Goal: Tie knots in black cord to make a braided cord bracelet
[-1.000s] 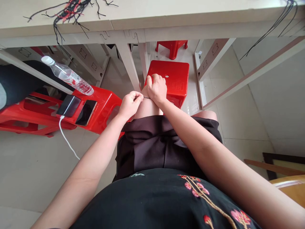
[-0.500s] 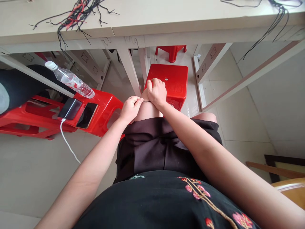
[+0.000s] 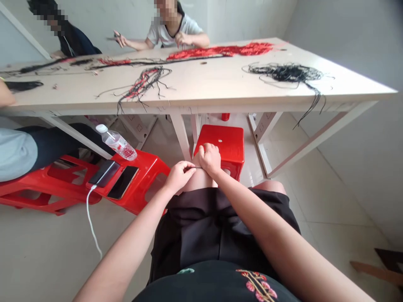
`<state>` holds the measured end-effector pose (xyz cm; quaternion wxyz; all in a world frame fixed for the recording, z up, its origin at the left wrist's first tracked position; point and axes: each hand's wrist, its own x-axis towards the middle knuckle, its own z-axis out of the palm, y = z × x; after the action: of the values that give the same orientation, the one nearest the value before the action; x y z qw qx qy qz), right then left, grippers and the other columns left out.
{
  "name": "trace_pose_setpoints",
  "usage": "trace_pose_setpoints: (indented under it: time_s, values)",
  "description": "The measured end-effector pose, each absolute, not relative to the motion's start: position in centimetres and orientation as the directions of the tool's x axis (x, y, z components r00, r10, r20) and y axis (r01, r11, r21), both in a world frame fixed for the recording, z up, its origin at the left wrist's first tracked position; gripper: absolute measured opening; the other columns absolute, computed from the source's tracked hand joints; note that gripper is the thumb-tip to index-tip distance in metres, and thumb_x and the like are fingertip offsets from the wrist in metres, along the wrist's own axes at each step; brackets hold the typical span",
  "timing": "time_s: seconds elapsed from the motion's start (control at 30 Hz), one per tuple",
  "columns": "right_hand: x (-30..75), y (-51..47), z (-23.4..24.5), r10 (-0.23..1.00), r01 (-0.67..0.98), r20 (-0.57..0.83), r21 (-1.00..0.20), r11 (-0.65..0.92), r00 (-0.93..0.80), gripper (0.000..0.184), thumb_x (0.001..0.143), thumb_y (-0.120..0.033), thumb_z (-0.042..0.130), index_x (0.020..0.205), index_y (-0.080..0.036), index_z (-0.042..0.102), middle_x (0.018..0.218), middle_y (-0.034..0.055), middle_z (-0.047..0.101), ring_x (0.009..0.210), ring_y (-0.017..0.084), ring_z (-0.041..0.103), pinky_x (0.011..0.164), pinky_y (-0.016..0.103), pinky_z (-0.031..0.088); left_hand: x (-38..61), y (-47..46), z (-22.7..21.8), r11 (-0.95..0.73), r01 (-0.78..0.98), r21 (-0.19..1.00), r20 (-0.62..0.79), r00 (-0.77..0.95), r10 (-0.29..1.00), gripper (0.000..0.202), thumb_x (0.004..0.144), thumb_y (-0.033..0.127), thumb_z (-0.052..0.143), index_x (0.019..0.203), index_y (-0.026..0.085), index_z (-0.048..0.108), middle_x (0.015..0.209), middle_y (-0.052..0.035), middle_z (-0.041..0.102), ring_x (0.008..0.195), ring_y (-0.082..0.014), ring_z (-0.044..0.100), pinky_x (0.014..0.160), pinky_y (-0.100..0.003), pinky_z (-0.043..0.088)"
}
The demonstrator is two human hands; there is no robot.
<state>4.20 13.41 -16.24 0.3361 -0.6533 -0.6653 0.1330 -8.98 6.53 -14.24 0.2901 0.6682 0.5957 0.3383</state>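
Table edge [image 3: 220,103] well ahead, left grip [image 3: 178,177] pinching dark cord [image 3: 198,168], right grip [image 3: 210,160] on knee [image 3: 199,179], hold unclear

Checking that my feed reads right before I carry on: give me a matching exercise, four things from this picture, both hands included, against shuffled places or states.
Things:
1. left hand
2. right hand
3. clear bottle
4. black cord bundle

Places or states:
A. upright on a red stool
B. on the table, strands hanging over the near edge
C. pinching a dark cord
D. back upward, laid on the bare leg

Pairs: 1-C; 2-D; 3-A; 4-B
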Motion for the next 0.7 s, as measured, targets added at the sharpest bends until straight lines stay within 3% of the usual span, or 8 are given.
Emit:
trace_pose_setpoints:
  time_s: [0.2, 0.7]
  values:
    - [3.6, 12.9, -15.8, 0.95, 0.775, 0.303, -0.617, 0.133, 0.078, 0.028, 0.09, -0.031, 0.037, 0.095, -0.017, 0.061, 0.099, 0.0105, 0.065, 0.097, 0.025, 0.054, 0.084, 0.033, 0.041, -9.0, 6.3, -13.4, -0.182, 0.693, 0.697, 0.17, 0.087, 0.982, 0.01, 0.077, 0.024, 0.053, 0.074, 0.019, 0.06, 0.079, -0.0038, 0.064, 0.078, -0.0178, 0.06, 0.075, -0.031, 0.048]
    - [3.1, 12.4, -15.7, 0.951, 0.766, 0.3, -0.628, 0.138, 0.074, 0.027, 0.087, -0.027, 0.038, 0.091, -0.022, 0.064, 0.092, 0.01, 0.067, 0.097, 0.026, 0.058, 0.078, 0.033, 0.044, -8.9, 5.6, -13.6, -0.189, 0.809, 0.557, 0.192, 0.096, 0.977, 0.028, 0.089, 0.033, 0.034, 0.067, 0.023, 0.049, 0.069, -0.0043, 0.062, 0.069, -0.0208, 0.062, 0.061, -0.031, 0.044]
